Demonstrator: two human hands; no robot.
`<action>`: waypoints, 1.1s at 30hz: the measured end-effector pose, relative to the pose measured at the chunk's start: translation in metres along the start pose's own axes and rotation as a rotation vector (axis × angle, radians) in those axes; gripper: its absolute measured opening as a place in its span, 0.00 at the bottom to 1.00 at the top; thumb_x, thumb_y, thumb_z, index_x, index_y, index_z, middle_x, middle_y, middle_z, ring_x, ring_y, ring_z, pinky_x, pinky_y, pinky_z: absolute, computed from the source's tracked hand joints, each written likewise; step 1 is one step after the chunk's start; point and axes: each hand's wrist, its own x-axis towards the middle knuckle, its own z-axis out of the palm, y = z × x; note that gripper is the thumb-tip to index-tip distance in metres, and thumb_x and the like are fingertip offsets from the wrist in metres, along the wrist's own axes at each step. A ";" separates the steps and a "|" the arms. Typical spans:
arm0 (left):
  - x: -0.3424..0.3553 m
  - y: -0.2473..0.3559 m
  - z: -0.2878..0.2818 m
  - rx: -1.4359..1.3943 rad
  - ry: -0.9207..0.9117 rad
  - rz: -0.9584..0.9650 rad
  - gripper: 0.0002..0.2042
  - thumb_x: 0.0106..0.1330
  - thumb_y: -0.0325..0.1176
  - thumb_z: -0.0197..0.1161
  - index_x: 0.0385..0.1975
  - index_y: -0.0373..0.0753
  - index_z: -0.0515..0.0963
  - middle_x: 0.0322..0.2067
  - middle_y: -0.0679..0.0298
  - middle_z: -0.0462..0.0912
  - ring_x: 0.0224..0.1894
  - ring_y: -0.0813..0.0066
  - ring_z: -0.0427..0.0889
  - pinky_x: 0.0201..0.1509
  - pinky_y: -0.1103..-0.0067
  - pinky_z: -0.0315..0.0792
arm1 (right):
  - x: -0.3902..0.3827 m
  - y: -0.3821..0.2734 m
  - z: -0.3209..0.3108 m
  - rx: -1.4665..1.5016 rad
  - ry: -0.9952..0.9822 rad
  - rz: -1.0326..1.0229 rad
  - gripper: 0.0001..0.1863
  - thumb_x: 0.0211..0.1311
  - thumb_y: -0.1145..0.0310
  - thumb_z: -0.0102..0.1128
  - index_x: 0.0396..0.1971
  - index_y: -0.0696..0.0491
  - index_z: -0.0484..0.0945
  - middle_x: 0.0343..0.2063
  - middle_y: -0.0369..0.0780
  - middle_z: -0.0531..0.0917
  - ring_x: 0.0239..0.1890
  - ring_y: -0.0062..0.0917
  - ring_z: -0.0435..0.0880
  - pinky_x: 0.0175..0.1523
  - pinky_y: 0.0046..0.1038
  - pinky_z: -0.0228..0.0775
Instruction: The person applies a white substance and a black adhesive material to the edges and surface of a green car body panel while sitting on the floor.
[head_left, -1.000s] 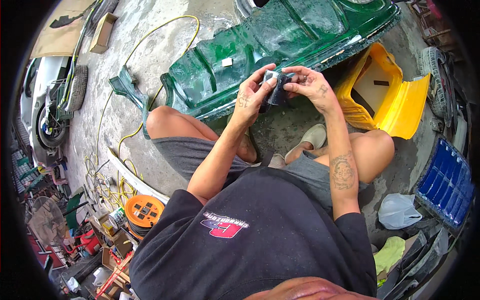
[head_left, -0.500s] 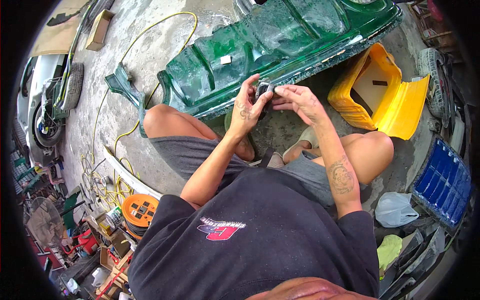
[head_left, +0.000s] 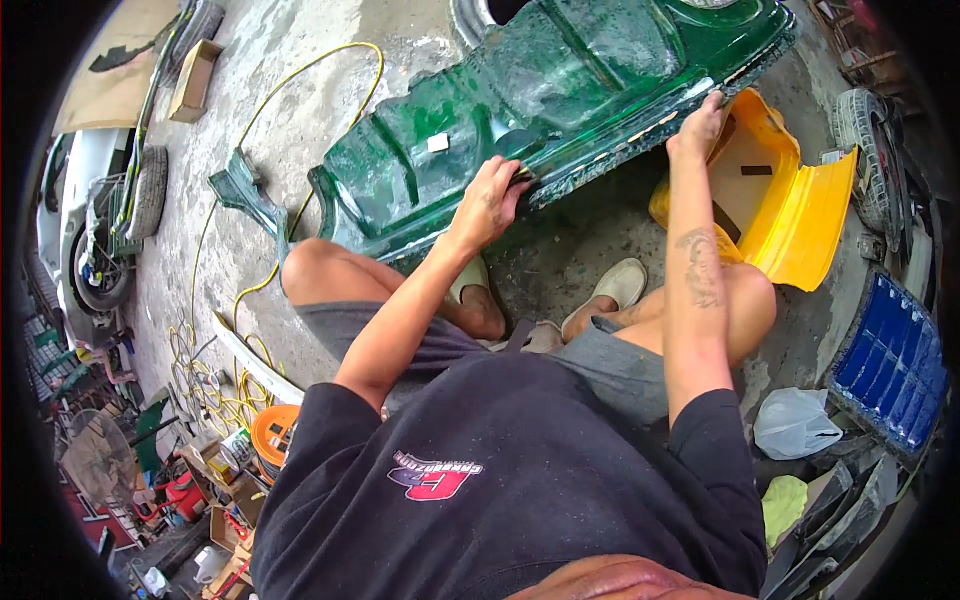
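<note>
A large, glossy green moulded panel (head_left: 440,185) with ribs and pale, scuffed patches lies slantwise in front of me. My left hand (head_left: 487,203) is at its near edge, fingers curled together. A small dark thing shows by those fingertips, but its kind is too hidden to tell. Further right, my right hand (head_left: 697,127) is closed round the rough near edge of the same panel, with its fingers partly out of sight. A small white block (head_left: 438,143) rests on the panel's surface.
Right of the panel stands a cut-open yellow plastic container (head_left: 800,235). Beyond are a tyre (head_left: 862,140), a blue ribbed panel (head_left: 892,350) and a white plastic bag (head_left: 797,422). Yellow cable (head_left: 375,85) winds over the concrete at left, near an orange reel (head_left: 272,436).
My hands have parted from the small dark object held between them. The left has come down onto the panel's near edge; the right has moved right and forward and grips that edge.
</note>
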 end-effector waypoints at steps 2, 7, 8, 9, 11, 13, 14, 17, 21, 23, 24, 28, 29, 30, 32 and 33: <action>0.007 0.008 0.008 0.002 -0.041 0.008 0.14 0.62 0.25 0.64 0.46 0.31 0.74 0.38 0.48 0.76 0.44 0.46 0.77 0.47 0.63 0.73 | -0.001 0.004 -0.002 0.020 0.001 -0.096 0.30 0.77 0.51 0.42 0.67 0.59 0.63 0.64 0.47 0.71 0.61 0.37 0.74 0.64 0.37 0.68; 0.104 0.049 0.069 -0.055 0.022 0.187 0.10 0.61 0.25 0.62 0.40 0.31 0.74 0.36 0.47 0.75 0.42 0.46 0.76 0.45 0.61 0.72 | -0.016 0.000 0.010 0.064 0.006 -0.080 0.28 0.78 0.53 0.41 0.64 0.61 0.67 0.61 0.45 0.74 0.57 0.34 0.76 0.60 0.34 0.70; 0.124 0.051 0.082 -0.089 0.083 0.243 0.09 0.61 0.24 0.61 0.39 0.31 0.74 0.35 0.47 0.75 0.41 0.46 0.75 0.44 0.61 0.71 | -0.017 0.000 0.014 0.063 0.002 -0.075 0.28 0.78 0.53 0.41 0.64 0.61 0.67 0.61 0.45 0.74 0.57 0.34 0.76 0.60 0.34 0.70; 0.132 0.052 0.086 -0.089 0.075 0.256 0.08 0.61 0.25 0.61 0.39 0.31 0.74 0.36 0.48 0.75 0.41 0.46 0.75 0.44 0.61 0.71 | -0.014 -0.001 0.013 0.064 -0.004 -0.086 0.28 0.77 0.53 0.41 0.63 0.62 0.67 0.60 0.46 0.74 0.56 0.34 0.76 0.60 0.33 0.70; 0.123 0.050 0.085 -0.094 0.036 0.215 0.08 0.61 0.25 0.61 0.39 0.32 0.75 0.35 0.48 0.75 0.41 0.46 0.75 0.44 0.61 0.72 | -0.012 -0.002 0.008 0.034 0.025 -0.086 0.29 0.77 0.52 0.43 0.62 0.63 0.68 0.59 0.46 0.76 0.54 0.33 0.77 0.58 0.32 0.70; 0.088 0.039 0.059 -0.108 -0.057 0.103 0.08 0.62 0.25 0.61 0.41 0.33 0.76 0.35 0.49 0.74 0.40 0.46 0.76 0.42 0.62 0.72 | -0.011 -0.003 0.002 0.023 0.059 -0.093 0.29 0.77 0.52 0.43 0.62 0.63 0.68 0.59 0.46 0.76 0.54 0.33 0.77 0.58 0.32 0.70; 0.073 0.029 0.046 -0.123 -0.070 0.141 0.09 0.63 0.25 0.61 0.42 0.33 0.76 0.35 0.50 0.74 0.38 0.45 0.76 0.40 0.62 0.72 | -0.012 -0.004 0.005 0.019 0.070 -0.093 0.29 0.77 0.52 0.43 0.62 0.62 0.68 0.58 0.46 0.76 0.54 0.33 0.78 0.58 0.32 0.70; 0.074 0.031 0.046 -0.146 -0.111 0.051 0.08 0.63 0.25 0.61 0.40 0.33 0.76 0.35 0.49 0.73 0.39 0.45 0.76 0.41 0.60 0.72 | -0.021 -0.006 0.008 0.053 0.077 -0.093 0.29 0.77 0.52 0.43 0.62 0.61 0.69 0.58 0.45 0.77 0.52 0.32 0.78 0.56 0.31 0.72; 0.176 0.072 0.108 -0.074 0.079 0.242 0.07 0.62 0.26 0.62 0.37 0.31 0.76 0.35 0.46 0.74 0.39 0.42 0.76 0.42 0.59 0.72 | -0.007 0.004 0.014 0.085 0.009 -0.106 0.27 0.77 0.52 0.43 0.58 0.61 0.73 0.52 0.43 0.79 0.47 0.30 0.79 0.50 0.31 0.74; 0.181 0.074 0.121 -0.119 0.149 0.261 0.07 0.63 0.26 0.62 0.37 0.31 0.76 0.35 0.46 0.75 0.39 0.42 0.76 0.42 0.59 0.72 | -0.007 0.006 0.007 0.021 0.020 -0.126 0.26 0.76 0.52 0.44 0.54 0.62 0.74 0.47 0.42 0.81 0.44 0.29 0.79 0.48 0.31 0.73; 0.176 0.072 0.119 -0.151 0.172 0.302 0.07 0.63 0.26 0.62 0.38 0.31 0.76 0.35 0.47 0.75 0.38 0.42 0.76 0.42 0.60 0.72 | -0.006 0.003 0.010 0.022 0.029 -0.132 0.26 0.76 0.52 0.44 0.54 0.62 0.74 0.47 0.42 0.81 0.44 0.29 0.79 0.48 0.31 0.73; 0.089 0.040 0.060 -0.194 -0.057 0.120 0.08 0.61 0.23 0.61 0.39 0.33 0.74 0.34 0.50 0.72 0.38 0.44 0.75 0.41 0.60 0.71 | -0.013 -0.002 0.003 -0.051 0.135 -0.110 0.29 0.77 0.51 0.44 0.57 0.66 0.72 0.55 0.45 0.78 0.54 0.31 0.75 0.61 0.32 0.65; 0.091 0.042 0.060 -0.195 -0.060 0.126 0.08 0.61 0.23 0.61 0.39 0.33 0.74 0.34 0.50 0.72 0.38 0.44 0.75 0.41 0.60 0.71 | -0.013 0.000 0.003 -0.048 0.140 -0.130 0.29 0.77 0.51 0.44 0.57 0.65 0.72 0.54 0.44 0.78 0.52 0.31 0.75 0.59 0.32 0.66; 0.095 0.042 0.059 -0.171 -0.088 0.112 0.08 0.61 0.23 0.61 0.40 0.33 0.74 0.34 0.50 0.72 0.38 0.44 0.75 0.40 0.61 0.71 | -0.011 0.004 0.004 -0.043 0.143 -0.149 0.29 0.77 0.52 0.44 0.57 0.65 0.72 0.53 0.44 0.78 0.51 0.30 0.76 0.57 0.31 0.68; 0.116 0.050 0.074 -0.162 -0.063 0.146 0.09 0.62 0.24 0.61 0.42 0.33 0.75 0.35 0.49 0.73 0.39 0.44 0.76 0.41 0.61 0.72 | -0.017 0.003 0.006 0.022 0.099 -0.132 0.28 0.77 0.52 0.43 0.57 0.65 0.72 0.52 0.44 0.79 0.49 0.30 0.78 0.55 0.30 0.70; 0.141 0.066 0.092 -0.163 -0.007 0.108 0.09 0.63 0.25 0.62 0.42 0.33 0.77 0.36 0.49 0.74 0.39 0.45 0.77 0.42 0.62 0.73 | -0.021 0.003 0.011 0.093 0.056 -0.122 0.28 0.77 0.52 0.43 0.57 0.64 0.71 0.51 0.44 0.79 0.47 0.30 0.79 0.53 0.30 0.71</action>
